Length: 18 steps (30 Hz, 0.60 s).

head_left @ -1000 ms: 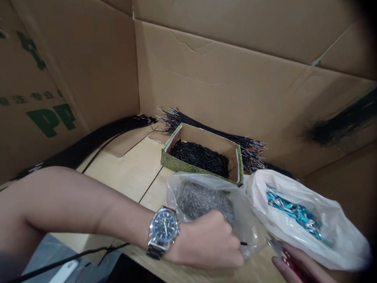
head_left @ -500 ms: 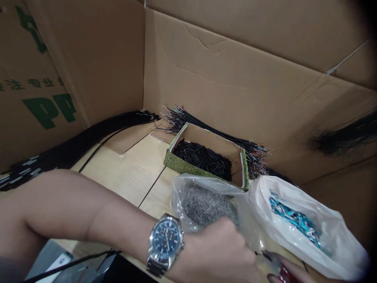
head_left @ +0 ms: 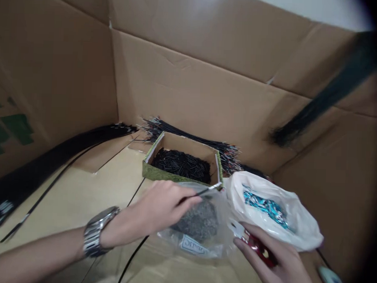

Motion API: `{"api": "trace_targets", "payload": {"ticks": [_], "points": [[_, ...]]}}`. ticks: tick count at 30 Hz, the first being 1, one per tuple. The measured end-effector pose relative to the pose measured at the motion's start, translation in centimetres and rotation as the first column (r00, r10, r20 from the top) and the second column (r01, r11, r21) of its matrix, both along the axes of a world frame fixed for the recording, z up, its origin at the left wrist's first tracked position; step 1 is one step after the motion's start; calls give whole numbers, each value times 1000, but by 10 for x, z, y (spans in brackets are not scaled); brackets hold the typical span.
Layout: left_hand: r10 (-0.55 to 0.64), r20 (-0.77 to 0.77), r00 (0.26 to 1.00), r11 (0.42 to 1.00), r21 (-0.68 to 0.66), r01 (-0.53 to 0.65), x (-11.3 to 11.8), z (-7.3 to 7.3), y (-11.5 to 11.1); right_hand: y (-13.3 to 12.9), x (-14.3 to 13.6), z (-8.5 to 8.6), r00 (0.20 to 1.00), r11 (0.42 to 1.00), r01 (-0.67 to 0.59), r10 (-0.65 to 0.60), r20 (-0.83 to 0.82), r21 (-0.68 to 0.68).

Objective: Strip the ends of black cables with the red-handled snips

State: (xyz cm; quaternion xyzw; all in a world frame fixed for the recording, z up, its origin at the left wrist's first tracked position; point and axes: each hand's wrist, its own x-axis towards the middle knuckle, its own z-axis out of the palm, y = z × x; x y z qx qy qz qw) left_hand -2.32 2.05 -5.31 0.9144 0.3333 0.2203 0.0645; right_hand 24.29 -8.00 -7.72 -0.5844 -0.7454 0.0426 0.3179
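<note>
My left hand [head_left: 164, 202], with a metal watch on its wrist, pinches a thin black cable [head_left: 202, 192] between thumb and forefinger. The cable's pale end points right, close to the front right corner of the green-patterned box [head_left: 153, 173]. At the lower right, my right hand [head_left: 274, 256] is closed round a red-handled hand tool [head_left: 259, 248] with a flat silver metal head; its exact kind is unclear. Between the hands lies a clear plastic bag [head_left: 200, 249] of small grey pieces, partly behind my left hand. Short black tubes [head_left: 184, 164] fill the box.
A white bag [head_left: 306, 228] of shiny blue pieces [head_left: 266, 208] stands at the right. Black cables with stripped ends [head_left: 191, 135] lie behind the box. A long black cable bundle [head_left: 67, 153] runs along the left. Cardboard walls [head_left: 184, 87] enclose the table [head_left: 113, 180].
The view has shifted, and my left hand has drawn away from my right. The cable in its fingers now shows. More of my right hand and the red-handled tool is visible.
</note>
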Motion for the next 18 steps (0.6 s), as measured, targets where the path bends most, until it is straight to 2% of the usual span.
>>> {"api": "trace_targets", "payload": {"ticks": [3, 6, 9, 12, 14, 18], "points": [[46, 139, 989, 964, -267, -7, -2, 4, 7, 14, -14, 26, 997, 998, 57, -56, -60, -1], [49, 239, 970, 904, -424, 59, 3, 5, 7, 26, -25, 47, 992, 998, 56, -53, -114, 22], [50, 321, 946, 878, -465, 111, 8, 4, 6, 35, -31, 63, 992, 996, 36, -26, -124, 78], [94, 363, 927, 877, -470, 95, 8, 4, 6, 40, -33, 75, 996, 999, -6, 10, -92, 40], [124, 372, 920, 875, -479, 76, 5, 6, 6, 43, -33, 77, 994, 999, -22, 25, -109, 27], [154, 386, 909, 871, -488, 60, -3, 10, 2, 47, -32, 73, 970, 989, -16, 51, -236, 150]]}}
